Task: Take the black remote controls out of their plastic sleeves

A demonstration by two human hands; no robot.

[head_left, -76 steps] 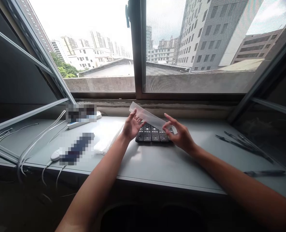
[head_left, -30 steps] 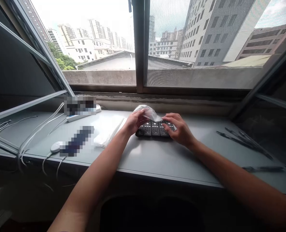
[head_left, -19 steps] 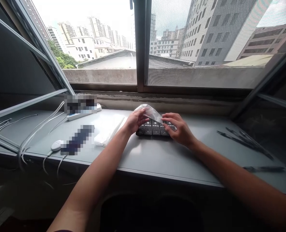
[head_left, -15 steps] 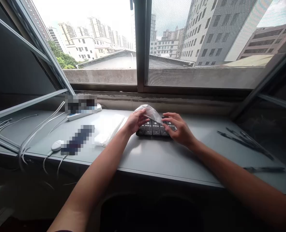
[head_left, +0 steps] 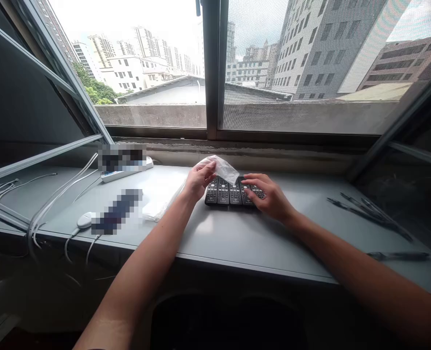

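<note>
Several black remote controls (head_left: pixel 225 191) lie side by side on the grey desk (head_left: pixel 222 238) below the window. My left hand (head_left: pixel 198 179) pinches a clear plastic bag (head_left: pixel 222 168) just above their far ends. My right hand (head_left: pixel 268 197) rests on the rightmost remote (head_left: pixel 256 190), with its fingers curled around it.
A stack of clear bags (head_left: pixel 160 197) lies left of the remotes. Further left are a power strip (head_left: pixel 125 170), white cables (head_left: pixel 60 204) and a blurred dark object (head_left: pixel 116 212). Pens (head_left: pixel 368 212) lie at the right. The window frame (head_left: pixel 212 73) rises behind.
The bag was stretched flat between both hands, then crumpled into my left hand. My right hand let go of it and dropped onto the rightmost remote.
</note>
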